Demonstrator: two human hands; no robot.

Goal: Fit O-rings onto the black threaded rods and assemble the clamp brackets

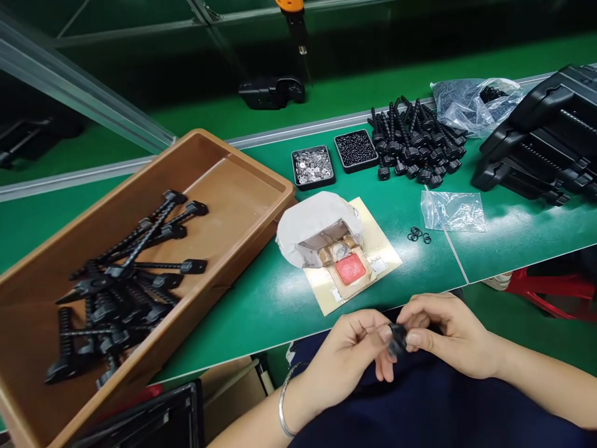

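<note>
In front of my lap, my left hand (361, 345) and my right hand (443, 339) meet at a small black part (397, 340). The fingers of both hands are closed on it; it is blurred and partly hidden, so its exact kind does not show. Just beyond my hands stands a fixture (321, 227) wrapped in white, with a red pad (350, 269) at its front, on a yellowish base plate (321, 292). To the right of this, several black rubber rings (416, 234) lie on the green table (261, 323).
A brown bin (242, 186) with several black threaded rods (152, 233) stands left. Behind are trays of metal washers (312, 167) and small black parts (356, 149), a pile of black knobbed rods (415, 140), plastic bags (454, 211) and black cases (541, 130). An orange-topped electric screwdriver (296, 22) hangs above.
</note>
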